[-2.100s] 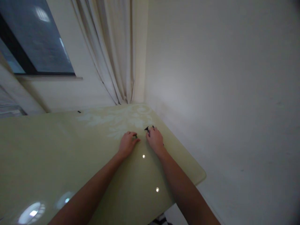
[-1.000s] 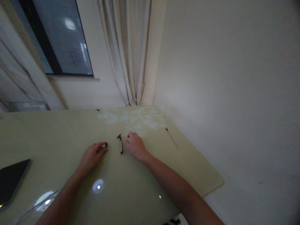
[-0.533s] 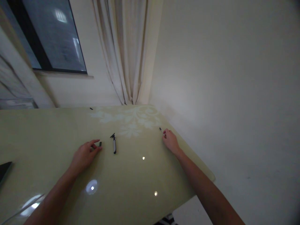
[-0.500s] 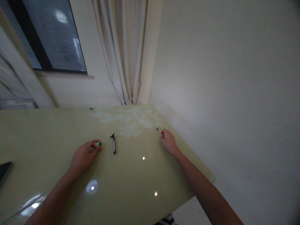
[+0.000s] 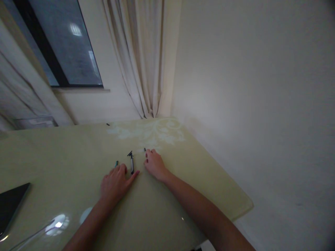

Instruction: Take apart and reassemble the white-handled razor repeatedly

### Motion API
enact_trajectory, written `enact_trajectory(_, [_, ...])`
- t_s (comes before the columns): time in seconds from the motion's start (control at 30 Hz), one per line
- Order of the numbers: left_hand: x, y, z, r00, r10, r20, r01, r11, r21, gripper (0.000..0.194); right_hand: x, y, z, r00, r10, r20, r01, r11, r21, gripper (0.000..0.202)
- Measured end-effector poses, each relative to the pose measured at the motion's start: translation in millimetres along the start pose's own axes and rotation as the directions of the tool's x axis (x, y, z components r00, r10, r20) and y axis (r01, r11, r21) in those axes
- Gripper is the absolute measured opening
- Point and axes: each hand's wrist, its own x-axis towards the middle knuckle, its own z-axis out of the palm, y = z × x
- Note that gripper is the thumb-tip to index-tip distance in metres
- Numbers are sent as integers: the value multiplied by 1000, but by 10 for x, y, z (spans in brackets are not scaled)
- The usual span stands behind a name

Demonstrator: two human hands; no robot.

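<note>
A razor [image 5: 132, 164] with a grey and black handle lies on the table, its head pointing away from me. My left hand [image 5: 117, 182] is low over the table with thumb and fingers apart, the thumb beside the end of the razor's handle. Just beyond its fingers is a small dark green piece [image 5: 116, 163], partly hidden by them. To the right of the razor, my right hand [image 5: 155, 164] has its fingers closed on a small stick [image 5: 144, 149]. Only the stick's dark tip shows past the fingers.
The glossy pale green table [image 5: 209, 181] meets the wall at the right. A small black piece [image 5: 108, 124] lies at the far edge. At the left are a dark flat panel [image 5: 14, 204] and a thin cable [image 5: 32, 234]. Curtains [image 5: 146, 62] hang behind.
My right hand has moved left with the small stick, close to the razor. My left hand has shifted right and spread its thumb, letting go of the dark green piece. The view has turned slightly left.
</note>
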Motion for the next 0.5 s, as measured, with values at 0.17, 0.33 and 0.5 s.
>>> enact_trajectory(0.17, [-4, 88, -15, 1000, 1, 27, -2, 997, 72, 55, -180, 159, -90, 997, -78, -16, 79, 985, 151, 39])
enact_trajectory(0.33, [56, 111, -6, 997, 1, 78, -4, 999, 35, 46, -381, 299, -245, 999, -1, -48, 20, 915, 402, 24])
enact_trajectory(0.5, [-66, 203, -56, 1000, 8, -3, -8, 997, -74, 44, -453, 109, -329, 996, -20, -89, 69, 803, 592, 23])
